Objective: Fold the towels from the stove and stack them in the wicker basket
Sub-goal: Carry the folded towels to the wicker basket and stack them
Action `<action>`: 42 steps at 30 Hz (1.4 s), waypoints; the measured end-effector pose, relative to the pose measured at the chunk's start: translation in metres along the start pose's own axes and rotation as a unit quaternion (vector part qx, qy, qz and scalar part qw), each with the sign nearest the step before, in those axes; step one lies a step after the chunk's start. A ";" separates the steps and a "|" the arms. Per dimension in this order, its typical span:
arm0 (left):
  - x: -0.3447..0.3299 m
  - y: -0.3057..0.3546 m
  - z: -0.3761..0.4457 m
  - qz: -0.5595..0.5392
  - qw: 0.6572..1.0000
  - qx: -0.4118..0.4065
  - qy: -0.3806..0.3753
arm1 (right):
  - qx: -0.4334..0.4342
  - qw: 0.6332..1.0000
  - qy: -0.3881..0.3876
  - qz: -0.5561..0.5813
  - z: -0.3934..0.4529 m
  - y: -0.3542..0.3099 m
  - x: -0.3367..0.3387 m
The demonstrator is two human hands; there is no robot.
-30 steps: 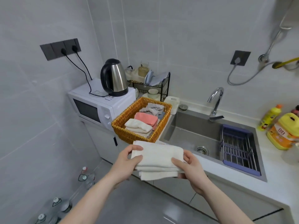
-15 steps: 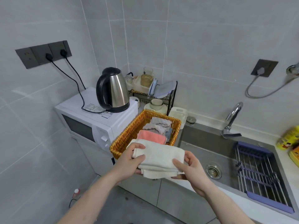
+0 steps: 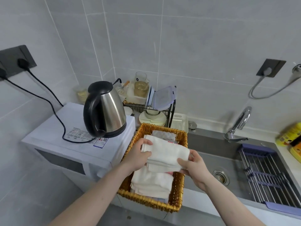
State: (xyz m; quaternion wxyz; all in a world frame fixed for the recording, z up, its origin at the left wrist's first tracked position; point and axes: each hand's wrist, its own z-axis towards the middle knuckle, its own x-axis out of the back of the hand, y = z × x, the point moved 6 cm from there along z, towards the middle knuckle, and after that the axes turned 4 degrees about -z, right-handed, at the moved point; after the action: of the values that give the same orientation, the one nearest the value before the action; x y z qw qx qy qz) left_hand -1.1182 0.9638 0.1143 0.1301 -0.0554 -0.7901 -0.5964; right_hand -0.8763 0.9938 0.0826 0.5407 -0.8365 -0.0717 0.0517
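Both hands — left hand [image 3: 140, 156], right hand [image 3: 191, 163] — grip our folded cream terry towel [image 3: 166, 153] above the rectangular golden wicker basket [image 3: 162, 204]; uneven release below them may unfold it.

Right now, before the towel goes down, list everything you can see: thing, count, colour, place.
folded towel: one, cream, held over the basket
wicker basket: one, golden brown, left of the sink
stacked towels: several, mostly cream, in the basket's near end
grey towel: one, basket's far end
kettle: one, steel and black, on the microwave
microwave: one, white, left of the basket
dish rack: one, black, behind the basket
sink: one, steel
faucet: one, chrome
left hand: grips towel's left edge
right hand: grips towel's right edge
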 end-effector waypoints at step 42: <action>-0.036 -0.062 0.236 0.252 0.962 0.097 -0.038 | -0.073 0.876 -0.004 -0.476 0.222 -0.026 -0.020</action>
State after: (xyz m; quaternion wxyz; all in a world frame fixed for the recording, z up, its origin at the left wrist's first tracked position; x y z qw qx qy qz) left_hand -1.1321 1.1745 -0.0133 0.2511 -0.2629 -0.8088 -0.4622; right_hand -0.9343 1.1999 0.0154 0.4367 -0.7386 -0.4668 -0.2141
